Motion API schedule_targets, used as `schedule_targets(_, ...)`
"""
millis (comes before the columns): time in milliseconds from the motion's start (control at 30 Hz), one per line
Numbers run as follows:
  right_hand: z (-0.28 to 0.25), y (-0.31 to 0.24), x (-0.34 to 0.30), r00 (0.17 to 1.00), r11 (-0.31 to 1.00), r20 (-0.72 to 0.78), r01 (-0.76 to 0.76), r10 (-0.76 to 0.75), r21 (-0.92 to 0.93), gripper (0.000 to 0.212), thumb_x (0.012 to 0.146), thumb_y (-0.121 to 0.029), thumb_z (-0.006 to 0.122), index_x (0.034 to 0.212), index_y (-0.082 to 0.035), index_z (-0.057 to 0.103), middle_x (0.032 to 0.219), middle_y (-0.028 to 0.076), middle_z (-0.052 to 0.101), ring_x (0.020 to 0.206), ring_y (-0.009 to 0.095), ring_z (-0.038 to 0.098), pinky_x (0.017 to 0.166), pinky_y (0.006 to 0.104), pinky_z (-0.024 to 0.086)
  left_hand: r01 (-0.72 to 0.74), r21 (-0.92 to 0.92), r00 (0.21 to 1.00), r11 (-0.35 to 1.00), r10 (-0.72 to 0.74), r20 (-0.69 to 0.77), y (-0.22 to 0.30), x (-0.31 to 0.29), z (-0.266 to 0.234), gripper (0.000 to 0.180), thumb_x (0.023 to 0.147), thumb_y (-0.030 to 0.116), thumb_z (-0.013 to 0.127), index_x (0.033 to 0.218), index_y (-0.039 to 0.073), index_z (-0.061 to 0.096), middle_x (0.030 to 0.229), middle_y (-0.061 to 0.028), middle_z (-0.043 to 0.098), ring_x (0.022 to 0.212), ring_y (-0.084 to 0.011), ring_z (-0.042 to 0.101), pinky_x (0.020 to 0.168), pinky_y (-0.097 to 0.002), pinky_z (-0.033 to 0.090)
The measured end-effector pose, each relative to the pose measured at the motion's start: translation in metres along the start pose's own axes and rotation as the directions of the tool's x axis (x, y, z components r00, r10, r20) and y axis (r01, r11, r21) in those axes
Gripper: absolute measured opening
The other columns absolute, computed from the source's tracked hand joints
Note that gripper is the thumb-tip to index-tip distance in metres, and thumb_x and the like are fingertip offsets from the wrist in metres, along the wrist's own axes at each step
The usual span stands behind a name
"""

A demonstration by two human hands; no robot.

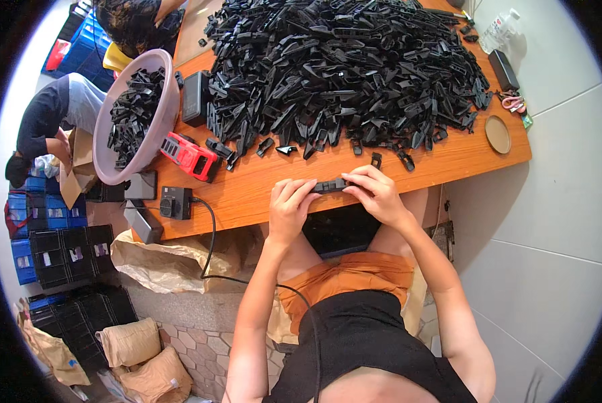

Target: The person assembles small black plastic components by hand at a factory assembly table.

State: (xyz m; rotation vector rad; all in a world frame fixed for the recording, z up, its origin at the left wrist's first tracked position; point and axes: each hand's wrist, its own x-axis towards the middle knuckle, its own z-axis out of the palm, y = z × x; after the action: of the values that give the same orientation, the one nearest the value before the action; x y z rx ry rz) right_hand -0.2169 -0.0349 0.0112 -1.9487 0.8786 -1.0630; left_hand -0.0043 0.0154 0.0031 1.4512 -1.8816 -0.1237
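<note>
Between both hands, just over the table's front edge, is a small black plastic part [330, 186], long and narrow with raised blocks along it. My left hand [289, 207] pinches its left end between thumb and fingers. Its right end is gripped by the fingertips of my right hand [377, 195]. Beyond them, a large heap of black plastic parts [341, 74] covers the far part of the wooden table [247, 195]. A few loose black parts [406, 160] lie at the heap's near edge. The exact kind of part I cannot make out.
Left of the heap are a pink basin [170, 101] of black parts, a red-and-black device [192, 158] and a black box [175, 203] with a cable. A round tan lid [498, 134], pink-handled scissors [513, 104] and a bottle [499, 32] are at right. A person [52, 121] bends over a carton.
</note>
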Motion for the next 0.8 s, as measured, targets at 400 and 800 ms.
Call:
schedule_targets(400, 0.002, 0.009, 0.004, 0.98, 0.978, 0.063, 0.193, -0.189, -0.075, 0.031, 0.071, -0.006, 0.077, 0.1, -0.003, 0.069, 0.092, 0.009, 0.067, 0.085, 0.026, 0.064, 0.074, 0.0356, 0.051, 0.049, -0.111, 0.999, 0.993, -0.051, -0.016, -0.003, 0.001, -0.002, 0.031, 0.067, 0.01, 0.078, 0.097, 0.011, 0.073, 0.083, -0.0021, 0.067, 0.081, -0.022, 0.058, 0.074, -0.0332, 0.045)
schedule_targets(800, -0.032, -0.023, -0.006, 0.93, 0.959, 0.297, 0.258, -0.215, -0.114, 0.027, 0.074, -0.009, 0.074, 0.1, -0.007, 0.067, 0.097, 0.007, 0.062, 0.093, 0.026, 0.06, 0.081, 0.0363, 0.048, 0.012, 0.21, 0.991, 0.978, 0.016, -0.132, 0.023, 0.073, 0.023, 0.022, 0.079, 0.017, 0.07, 0.098, 0.006, 0.068, 0.106, -0.0046, 0.061, 0.093, -0.0246, 0.054, 0.081, -0.0365, 0.042)
